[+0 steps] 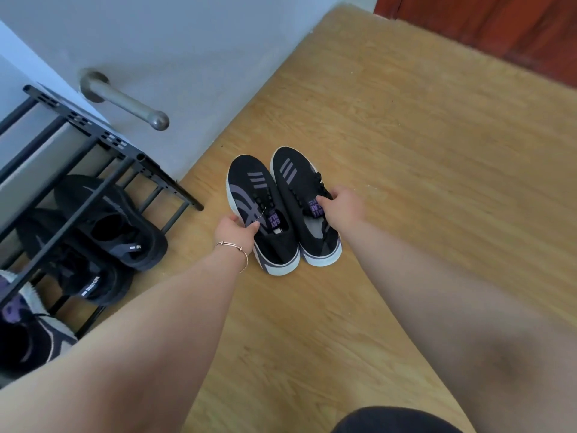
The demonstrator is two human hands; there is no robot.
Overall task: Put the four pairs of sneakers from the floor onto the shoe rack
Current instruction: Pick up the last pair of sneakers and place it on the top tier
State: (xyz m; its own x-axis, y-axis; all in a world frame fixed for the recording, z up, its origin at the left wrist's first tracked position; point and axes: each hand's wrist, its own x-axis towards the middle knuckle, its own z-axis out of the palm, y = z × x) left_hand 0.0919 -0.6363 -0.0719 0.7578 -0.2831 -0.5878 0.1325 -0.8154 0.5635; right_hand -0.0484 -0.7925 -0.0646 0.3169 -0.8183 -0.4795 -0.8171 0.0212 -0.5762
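Left hand (236, 230): fingers pinch the inner collar of the left sneaker (261, 214), thumb inside the opening, gripping it.
Right hand (342, 205): fingers closed around the tongue and collar of the right sneaker (304, 205), gripping it.
Why held so: one shoe per hand at the opening, likely so the pair moves together in one carry.
Pair location: on the wood floor (406, 151), side by side, soles touching or nearly, toes pointing away; lifted or not, cannot tell.
Shoe rack (103, 142): black metal, to the left of the pair, against the wall (187, 42).
Already on rack: black sneakers (109, 223) on a low tier, a purple-and-grey shoe (28, 323) at the frame edge.
Progress guess: this pair is the only one seen on the floor, so probably late in the task.
In the way: rack's top bars overhang the lower tier; shoes probably need to go in low and angled.
Other: metal handle (125, 101) on the wall above the rack; bracelet (232, 246) on left wrist.
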